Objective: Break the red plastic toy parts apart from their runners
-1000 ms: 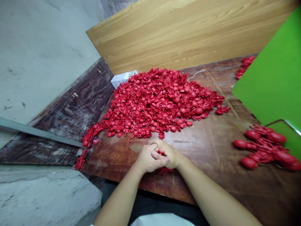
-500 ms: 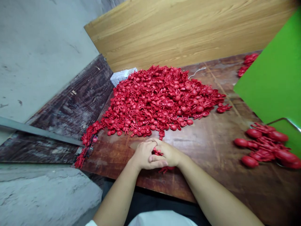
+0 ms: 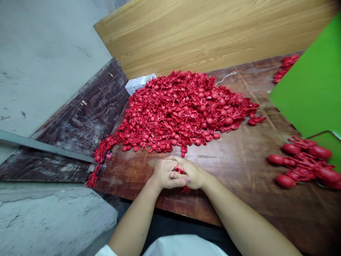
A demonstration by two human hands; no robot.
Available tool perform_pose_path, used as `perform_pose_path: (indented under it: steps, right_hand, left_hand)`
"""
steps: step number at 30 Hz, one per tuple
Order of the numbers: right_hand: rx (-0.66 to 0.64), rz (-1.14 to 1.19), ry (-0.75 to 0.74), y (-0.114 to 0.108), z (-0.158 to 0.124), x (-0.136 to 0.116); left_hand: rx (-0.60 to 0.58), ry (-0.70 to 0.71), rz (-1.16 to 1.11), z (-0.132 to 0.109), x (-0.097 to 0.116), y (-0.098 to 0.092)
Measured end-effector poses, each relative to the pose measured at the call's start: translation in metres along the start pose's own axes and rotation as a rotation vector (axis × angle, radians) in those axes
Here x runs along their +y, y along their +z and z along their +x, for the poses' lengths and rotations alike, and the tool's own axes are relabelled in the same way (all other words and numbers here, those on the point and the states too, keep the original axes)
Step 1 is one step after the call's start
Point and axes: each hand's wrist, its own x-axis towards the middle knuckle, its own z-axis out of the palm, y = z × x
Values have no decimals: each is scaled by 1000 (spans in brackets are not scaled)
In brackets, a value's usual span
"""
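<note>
Wall (image 3: 50,53): pale, marked, at left. Bench (image 3: 239,163): dark red-brown, worn, before me. Panel (image 3: 213,33): wood-grained, along the bench's far side. Green board (image 3: 314,81): at right, partly out of view. Pile (image 3: 183,110): many small red pieces, heaped mid-bench, trailing to the left edge. Cluster (image 3: 306,165): red, round-ended, by the green board's lower corner. My left hand (image 3: 165,175) and my right hand (image 3: 195,172): clasped together near the bench's front edge, fingers closed, palms pressed around a red piece (image 3: 179,170). That piece shows in the gap between my hands, just short of the pile; more red shows under them, and I cannot tell whether it belongs to it. White block (image 3: 140,83): behind the pile, at its left. Glasses (image 3: 103,168): at the bench's left edge, beside the pile's trail. String (image 3: 226,78): white, beyond the pile.
</note>
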Motion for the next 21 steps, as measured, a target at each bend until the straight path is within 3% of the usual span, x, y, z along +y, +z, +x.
perform_pose_path:
  steps: [10, 21]
  right_hand:
    - [18, -8, 3, 1, -3, 5]
    - [44, 36, 33, -4, -2, -9]
  left_hand:
    - [110, 35, 106, 0, 3, 5]
    - [184, 93, 190, -2, 14, 2]
